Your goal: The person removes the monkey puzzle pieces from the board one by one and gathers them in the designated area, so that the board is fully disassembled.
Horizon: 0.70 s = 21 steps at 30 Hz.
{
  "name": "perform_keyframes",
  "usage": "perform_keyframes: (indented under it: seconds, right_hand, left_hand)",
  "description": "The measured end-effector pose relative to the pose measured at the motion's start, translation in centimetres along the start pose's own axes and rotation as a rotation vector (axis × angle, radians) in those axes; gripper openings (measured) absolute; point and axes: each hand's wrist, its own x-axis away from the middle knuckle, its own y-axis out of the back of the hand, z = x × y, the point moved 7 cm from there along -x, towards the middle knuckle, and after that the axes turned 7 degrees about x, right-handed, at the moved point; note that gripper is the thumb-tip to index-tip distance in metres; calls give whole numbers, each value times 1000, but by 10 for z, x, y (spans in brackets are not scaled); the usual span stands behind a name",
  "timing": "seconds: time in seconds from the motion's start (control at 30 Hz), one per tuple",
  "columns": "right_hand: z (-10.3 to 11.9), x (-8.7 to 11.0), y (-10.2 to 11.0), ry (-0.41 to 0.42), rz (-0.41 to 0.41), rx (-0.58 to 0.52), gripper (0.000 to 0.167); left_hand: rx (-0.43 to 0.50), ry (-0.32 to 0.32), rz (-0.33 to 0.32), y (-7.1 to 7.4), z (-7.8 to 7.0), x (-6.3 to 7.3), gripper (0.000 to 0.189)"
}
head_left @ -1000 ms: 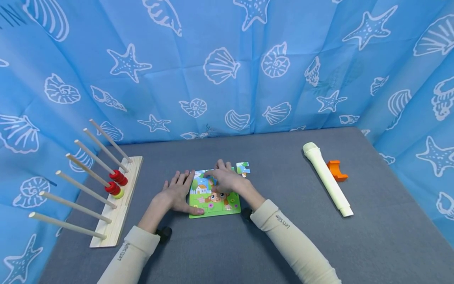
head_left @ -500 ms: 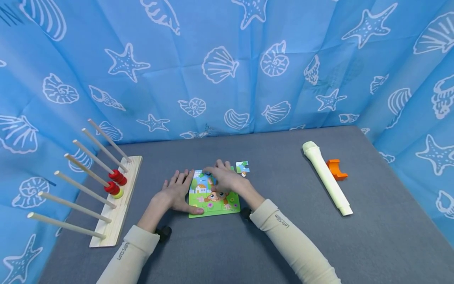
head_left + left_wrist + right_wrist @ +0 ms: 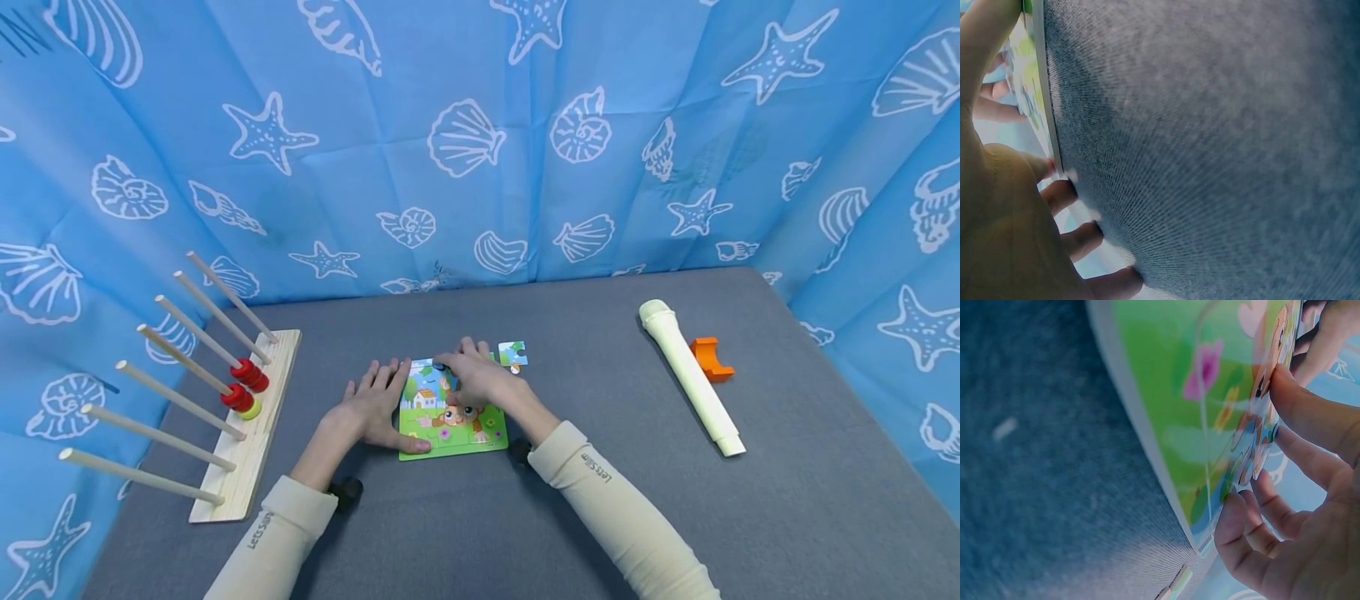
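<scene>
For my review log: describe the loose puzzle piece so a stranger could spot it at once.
On the grey table, find the green puzzle board under both hands. The loose piece lies just off its far right corner, beside the right hand: small, blue, alone on the cloth.

puzzle board [image 3: 450, 421] top half: hidden by right hand [image 3: 480, 379] | wrist views: blurred

You face grey fabric-covered table [image 3: 600, 517]. Blue curtain [image 3: 480, 150] with white shells and starfish hangs behind table, wraps its left and right sides. Light even, shadows soft.
</scene>
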Motion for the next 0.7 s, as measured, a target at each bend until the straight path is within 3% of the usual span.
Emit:
perform_keyframes:
  seconds: [0.7]
  right_hand:
    - [-2, 2, 2, 33, -44, -15, 59]
  left_hand:
    - [-6, 0, 2, 0, -1, 0, 134]
